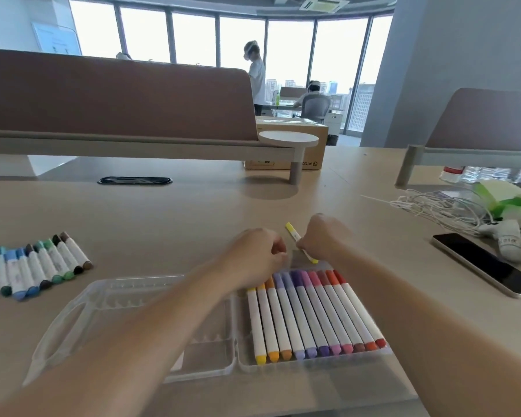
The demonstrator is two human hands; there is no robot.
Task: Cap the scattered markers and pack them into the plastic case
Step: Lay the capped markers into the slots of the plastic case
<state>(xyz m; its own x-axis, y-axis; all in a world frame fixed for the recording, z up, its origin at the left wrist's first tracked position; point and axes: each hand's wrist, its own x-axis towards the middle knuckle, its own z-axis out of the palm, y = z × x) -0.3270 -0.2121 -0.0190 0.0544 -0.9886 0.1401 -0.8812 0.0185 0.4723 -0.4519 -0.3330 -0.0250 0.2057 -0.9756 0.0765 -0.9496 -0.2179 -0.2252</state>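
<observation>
A clear plastic case (73, 320) lies open on the desk in front of me. Its right half holds a row of several capped markers (310, 317), from yellow through purple to red. My right hand (322, 239) pinches a yellow marker (292, 233) just beyond the case's far edge; its capped ends stick out above and below my fingers. My left hand (253, 257) hovers beside it with fingers curled, over the top of the packed row; what it holds, if anything, is hidden. Several capped blue, green and brown markers (33, 266) lie in a loose row at the left.
A phone (487, 266) lies face up at the right, with a tangle of white cables (433, 209) and green-and-white packaging (506, 197) behind it. A brown desk divider (118, 94) and a cardboard box (286, 145) stand at the back. People work in the distance.
</observation>
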